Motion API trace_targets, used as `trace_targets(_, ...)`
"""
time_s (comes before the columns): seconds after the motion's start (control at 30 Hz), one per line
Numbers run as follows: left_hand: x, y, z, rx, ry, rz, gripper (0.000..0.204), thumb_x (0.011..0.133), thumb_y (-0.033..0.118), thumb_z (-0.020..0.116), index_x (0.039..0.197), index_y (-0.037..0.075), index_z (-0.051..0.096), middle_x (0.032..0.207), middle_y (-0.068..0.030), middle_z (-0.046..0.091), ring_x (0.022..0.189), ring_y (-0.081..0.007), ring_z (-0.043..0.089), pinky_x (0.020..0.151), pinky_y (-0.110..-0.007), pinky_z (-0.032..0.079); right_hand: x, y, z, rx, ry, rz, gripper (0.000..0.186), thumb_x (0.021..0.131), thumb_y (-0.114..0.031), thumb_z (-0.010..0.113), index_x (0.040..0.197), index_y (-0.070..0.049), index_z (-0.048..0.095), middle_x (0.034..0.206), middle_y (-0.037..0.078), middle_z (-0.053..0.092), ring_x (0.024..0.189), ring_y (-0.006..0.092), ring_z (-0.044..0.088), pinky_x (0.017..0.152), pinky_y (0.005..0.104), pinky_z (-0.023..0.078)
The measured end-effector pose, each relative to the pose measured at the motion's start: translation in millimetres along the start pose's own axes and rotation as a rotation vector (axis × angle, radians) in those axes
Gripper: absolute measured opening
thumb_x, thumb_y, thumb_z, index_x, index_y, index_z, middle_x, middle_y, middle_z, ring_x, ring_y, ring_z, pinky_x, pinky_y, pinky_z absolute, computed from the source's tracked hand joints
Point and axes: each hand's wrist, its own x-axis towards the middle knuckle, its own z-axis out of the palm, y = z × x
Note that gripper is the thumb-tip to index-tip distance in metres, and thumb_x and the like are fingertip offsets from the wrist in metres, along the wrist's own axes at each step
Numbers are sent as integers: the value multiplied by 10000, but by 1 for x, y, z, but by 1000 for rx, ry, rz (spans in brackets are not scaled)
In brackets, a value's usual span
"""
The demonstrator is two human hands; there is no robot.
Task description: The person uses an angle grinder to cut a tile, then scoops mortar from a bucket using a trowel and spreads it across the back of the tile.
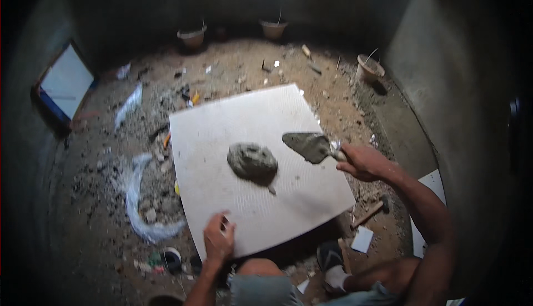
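My right hand (363, 162) grips the handle of a pointed trowel (308, 146), its blade coated with grey mortar and held above the right part of a large pale tile (205, 134). On the tile's middle sits a mound of wet grey mortar (251, 163), with a small dab beside its lower right. The tile's face carries fine ridged marks. My left hand (220, 236) is at the tile's near left edge, fingers loosely curved and thumb apart, with nothing visible in it. The tile lies in front of my bent knees.
A hammer (367, 215) and a white tile scrap (362, 239) lie right of the tile. Clear plastic (135, 195) and rubble cover the ground at left. Potted containers (370, 69) stand along the walls. A framed white panel (66, 81) leans at far left; a tape roll (171, 258) sits near left.
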Motion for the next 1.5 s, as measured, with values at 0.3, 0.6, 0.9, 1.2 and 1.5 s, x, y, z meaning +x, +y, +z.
trace_targets(0.3,-56,-87,-3,445,368,-246,665,799,227,750,1318,-44,434,1227,-273,481,1164,-432,471,1003,-482,374,36,-10,65,105,44,-211,366,1001,-358,497,1035,3,445,800,222,624,745,432,607,685,516,466)
trace_targets(0.6,-46,-99,11,178,431,-450,562,812,510,742,907,-35,647,890,-231,684,820,-390,665,754,-445,501,140,-61,86,-234,76,-421,368,1008,-421,436,1014,-53,451,716,217,649,710,422,664,587,522,511)
trace_targets(0.9,-44,-104,12,126,483,-455,621,775,559,757,879,-40,632,860,-229,663,837,-398,640,753,-457,487,174,-41,76,123,-17,-41,468,1020,-449,396,980,9,482,753,198,646,643,354,660,529,474,511)
trace_targets(1.2,-47,-104,8,71,478,-479,595,781,535,767,895,-31,624,844,-213,681,808,-397,659,733,-457,497,104,-16,68,865,-372,271,501,1011,-552,390,897,-72,475,676,47,504,501,133,513,421,289,424)
trace_targets(1.5,-48,-100,1,77,461,-442,580,774,524,777,897,-23,631,839,-208,689,808,-403,670,726,-464,505,192,-110,94,1038,-318,151,542,1023,-530,332,938,-14,475,637,77,494,475,154,494,319,301,322)
